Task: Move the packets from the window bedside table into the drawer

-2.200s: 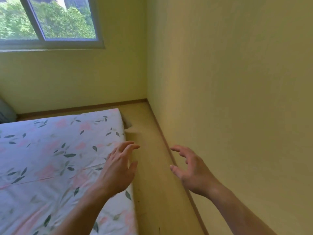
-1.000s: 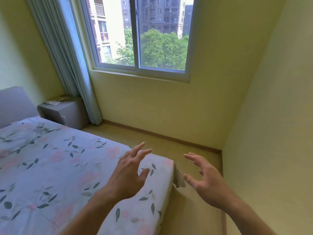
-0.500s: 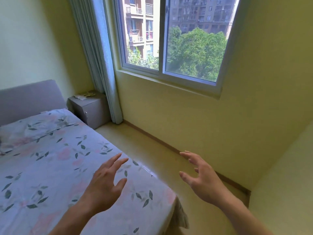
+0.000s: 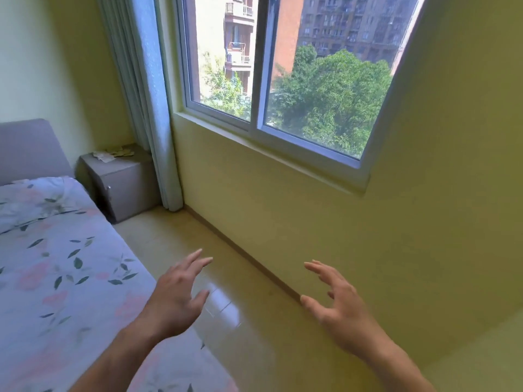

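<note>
A grey bedside table (image 4: 124, 188) stands in the far corner, between the bed and the curtain under the window. Several small pale packets (image 4: 113, 154) lie scattered on its top. Its front is closed, with a small knob facing the bed side. My left hand (image 4: 178, 298) hovers over the floor beside the bed's edge, fingers spread and empty. My right hand (image 4: 336, 304) is held out near the wall below the window, fingers apart, holding nothing. Both hands are far from the table.
A bed (image 4: 56, 278) with a leaf-and-flower sheet fills the left, with a grey headboard (image 4: 28, 148) behind it. A strip of shiny tan floor (image 4: 226, 306) runs between bed and window wall towards the table. A pale curtain (image 4: 147, 108) hangs beside the table.
The view has swung from the bare corner wall round to the window and moved along the bed's foot; the bedside table has come into view and looks closer. Both hands stay open.
</note>
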Available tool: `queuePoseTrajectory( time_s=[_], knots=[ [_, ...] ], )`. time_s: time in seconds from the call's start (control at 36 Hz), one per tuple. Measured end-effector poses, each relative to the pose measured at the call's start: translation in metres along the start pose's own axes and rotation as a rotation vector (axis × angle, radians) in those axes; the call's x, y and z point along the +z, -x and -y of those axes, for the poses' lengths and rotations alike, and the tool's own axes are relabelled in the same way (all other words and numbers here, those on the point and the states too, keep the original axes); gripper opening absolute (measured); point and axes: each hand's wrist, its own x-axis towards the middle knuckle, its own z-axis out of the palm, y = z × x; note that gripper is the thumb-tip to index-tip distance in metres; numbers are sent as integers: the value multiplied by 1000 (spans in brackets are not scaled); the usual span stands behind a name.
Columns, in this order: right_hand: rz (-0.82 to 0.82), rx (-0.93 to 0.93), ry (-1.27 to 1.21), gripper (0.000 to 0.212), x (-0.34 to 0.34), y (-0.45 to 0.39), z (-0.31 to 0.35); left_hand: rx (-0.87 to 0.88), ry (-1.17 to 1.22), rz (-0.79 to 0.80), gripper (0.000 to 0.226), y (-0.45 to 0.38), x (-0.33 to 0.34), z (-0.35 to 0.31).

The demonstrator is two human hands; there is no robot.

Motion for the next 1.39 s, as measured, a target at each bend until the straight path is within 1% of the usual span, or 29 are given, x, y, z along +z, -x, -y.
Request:
queuePoseTrajectory(
  time_s=[0.06, 0.14, 0.25, 0.33, 0.47, 0.56, 0.64, 0.78, 0.89, 0.97, 1.11, 1.25, 1.31, 1.39],
  knots=[
    [-14, 32, -22, 58, -18, -24, -18, 31, 28, -2, 62, -35, 10, -29],
    [5, 24, -35, 57, -39, -66, -37, 69, 79, -15, 61, -85, 23, -72],
    [57, -19, -28, 58, -56, -137, -62, 77, 80, -40, 60, -147, 40, -105],
    [110, -58, -36, 59, -67, -192, -77, 15, 59, -54, 60, -186, 48, -110],
    [184, -145, -45, 57, -79, -284, -90, -136, 29, -125, 59, -232, 49, -97],
    [252, -216, -17, 57, -72, -340, -79, -238, 11, -196, 59, -246, 40, -88],
    [361, -338, 7, 59, -53, -387, -51, -339, -12, -253, 60, -249, 26, -79],
    [520, -511, -10, 59, -6, -452, 2, -533, -15, -355, 58, -244, -1, -39],
    [599, -592, 7, 60, 36, -504, 35, -661, -16, -413, 56, -251, -18, 12],
    [625, -642, 47, 61, 65, -547, 58, -717, 7, -453, 56, -273, -31, 51],
    [633, -617, 54, 61, 118, -627, 91, -743, 54, -447, 56, -331, -57, 116],
    [625, -603, 28, 58, 164, -694, 120, -670, 20, -422, 54, -402, -98, 168],
    [631, -586, 19, 59, 178, -719, 126, -662, 7, -392, 55, -431, -112, 182],
    [617, -556, -20, 58, 197, -758, 137, -601, 13, -383, 55, -475, -132, 201]
  ],
)
